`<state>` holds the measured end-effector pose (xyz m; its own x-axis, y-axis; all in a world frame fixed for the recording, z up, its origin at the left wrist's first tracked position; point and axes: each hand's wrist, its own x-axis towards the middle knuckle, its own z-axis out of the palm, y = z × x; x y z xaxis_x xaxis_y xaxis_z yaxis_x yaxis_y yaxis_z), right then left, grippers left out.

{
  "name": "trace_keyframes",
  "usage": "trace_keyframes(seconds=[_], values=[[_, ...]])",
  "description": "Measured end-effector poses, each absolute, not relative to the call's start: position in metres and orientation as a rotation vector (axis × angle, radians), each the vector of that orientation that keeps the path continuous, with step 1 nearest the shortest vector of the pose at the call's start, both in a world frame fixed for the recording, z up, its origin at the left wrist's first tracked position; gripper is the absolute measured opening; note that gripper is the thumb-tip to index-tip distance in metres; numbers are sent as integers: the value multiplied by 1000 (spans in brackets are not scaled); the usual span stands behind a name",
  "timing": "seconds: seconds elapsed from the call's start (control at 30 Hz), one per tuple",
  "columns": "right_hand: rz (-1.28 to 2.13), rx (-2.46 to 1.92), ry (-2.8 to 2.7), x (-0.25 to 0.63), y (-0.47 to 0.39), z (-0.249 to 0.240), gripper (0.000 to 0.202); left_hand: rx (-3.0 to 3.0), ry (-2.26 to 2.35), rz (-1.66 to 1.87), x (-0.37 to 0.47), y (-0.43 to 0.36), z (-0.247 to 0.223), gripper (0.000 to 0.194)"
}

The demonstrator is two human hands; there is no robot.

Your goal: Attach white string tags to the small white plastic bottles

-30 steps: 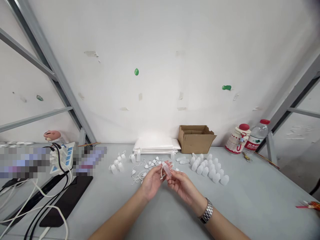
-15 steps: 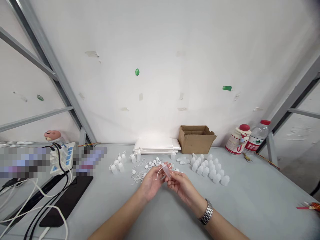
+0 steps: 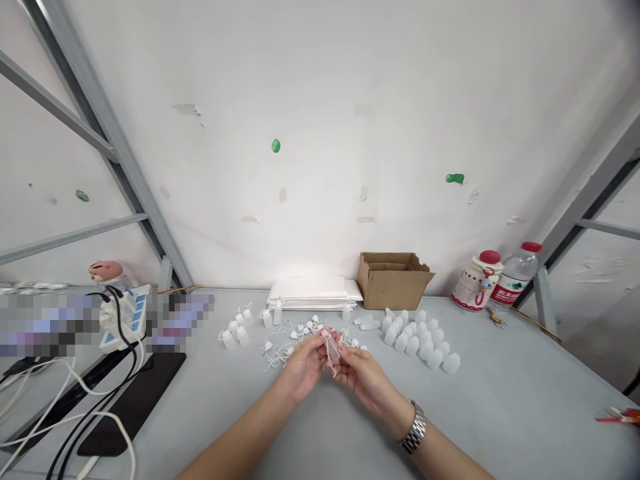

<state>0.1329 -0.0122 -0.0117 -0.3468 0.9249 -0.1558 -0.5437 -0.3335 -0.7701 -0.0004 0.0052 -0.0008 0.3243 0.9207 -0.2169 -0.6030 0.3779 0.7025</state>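
Note:
Between both hands is a small translucent squeeze bottle (image 3: pixel 332 348), tilted, with a white cap strap hanging down along it. My left hand (image 3: pixel 303 371) is closed, thumb and fingers at the cap end. Closed around the lower part of the bottle body is my right hand (image 3: pixel 369 379), wearing a metal watch (image 3: pixel 414 427) on its wrist. Just behind the hands lies a loose pile of white caps with thin straps (image 3: pixel 277 347), partly hidden by the fingers. Several small bottles with strapped caps (image 3: pixel 241 335) stand to the left. Rows of translucent bottles (image 3: pixel 425 349) stand to the right.
A brown cardboard box (image 3: pixel 393 287) and stacked white envelopes (image 3: pixel 313 293) are against the wall. Far right are a red-lidded flask (image 3: pixel 475 283) and a water bottle (image 3: pixel 515 277). At left lie a black phone-like slab (image 3: pixel 137 403), cables and a power strip (image 3: pixel 141 313).
The cap strap has swung from the left side of the bottle to hang down in front of it. The left fingers have shifted at the cap; both hands stay in about the same place.

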Motion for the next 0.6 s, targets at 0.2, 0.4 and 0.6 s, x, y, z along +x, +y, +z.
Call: trace_keyframes(seconds=[0.2, 0.4, 0.6], values=[[1637, -866, -931, 126, -10, -16, 31, 580, 709, 1099, 0, 5, -1, 21], [1645, -842, -961, 129, -10, -14, 30, 578, 672, 1060, 1, 3, 0, 22], [1831, -690, -901, 130, -15, -8, 29, 593, 651, 1037, 0, 3, 2, 22]])
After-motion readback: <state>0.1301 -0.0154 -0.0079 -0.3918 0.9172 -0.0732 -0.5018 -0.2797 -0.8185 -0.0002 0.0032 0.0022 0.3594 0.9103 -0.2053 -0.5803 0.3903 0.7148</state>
